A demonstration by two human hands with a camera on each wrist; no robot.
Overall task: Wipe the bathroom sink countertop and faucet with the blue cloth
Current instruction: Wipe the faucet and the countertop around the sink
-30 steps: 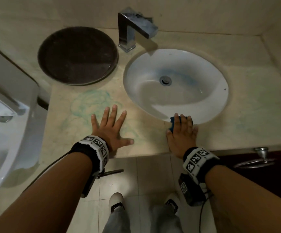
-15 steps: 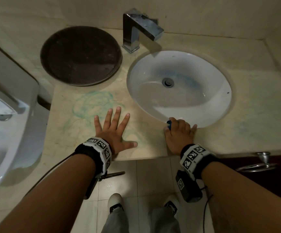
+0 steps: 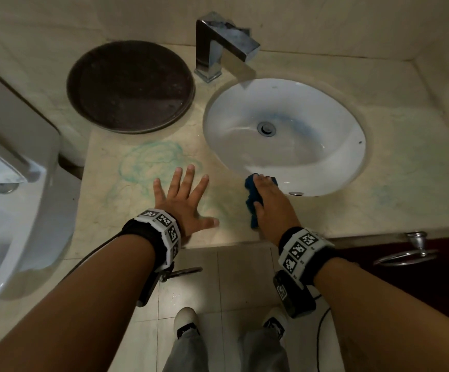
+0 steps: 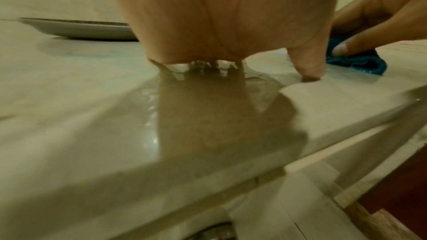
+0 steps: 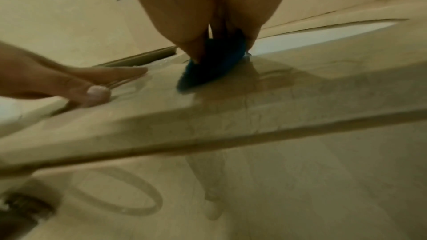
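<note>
My right hand (image 3: 270,202) grips the bunched blue cloth (image 3: 250,201) and presses it on the beige countertop (image 3: 395,189) at the near rim of the white sink (image 3: 285,135). The cloth (image 5: 212,65) shows under the palm in the right wrist view. In the left wrist view, its thumb pinches the cloth (image 4: 360,63). My left hand (image 3: 183,202) lies flat with fingers spread on the countertop, left of the cloth. Its palm (image 4: 219,15) rests on a wet patch. The chrome faucet (image 3: 218,47) stands behind the sink, untouched.
A round dark tray (image 3: 130,85) lies at the back left of the countertop. Blue-green smears (image 3: 151,165) mark the stone in front of it. A white fixture (image 3: 3,210) stands to the left. A towel ring (image 3: 405,253) hangs on the dark cabinet below right.
My right hand has slid left along the sink's near rim and turned, so more of the cloth shows on its left side. My left hand has stayed flat in place.
</note>
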